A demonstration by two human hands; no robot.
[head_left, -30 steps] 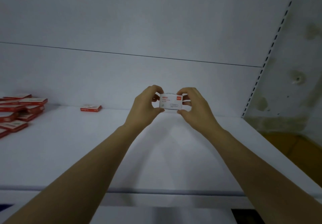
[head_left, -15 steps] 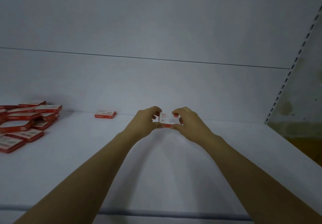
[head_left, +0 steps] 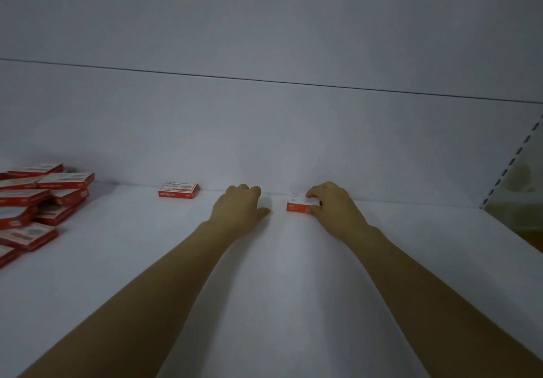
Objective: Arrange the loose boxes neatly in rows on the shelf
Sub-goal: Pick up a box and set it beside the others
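Held box [head_left: 296,204]: red w/ white top, lying flat on shelf [head_left: 279,274], far back, just beside back panel [head_left: 264,130], right of centre. Right end hidden under fingers.
Right hand [head_left: 338,210]: pinches held box at its right end; thumb on near edge, fingers curled over top. Arm stretched fwd.
Left hand [head_left: 239,208]: left of held box, small gap, not touching it. Knuckles up, fingers loosely curled, thumb pointing right, nothing in it. Low over shelf; contact w/ surface can't tell.
Lone box [head_left: 178,190]: same red/white type, flat, against back panel, left of left hand, apart from it.
Pile of boxes [head_left: 35,198]: far left, loose heap, approx. a dozen, overlapping at mixed angles, some cut off by frame edge. Well apart from held box.
Shelf: white, flat.
Back panel: white, one thin horiz. seam across it.
Slotted upright [head_left: 512,163]: at right end of back panel, row of dark slots.
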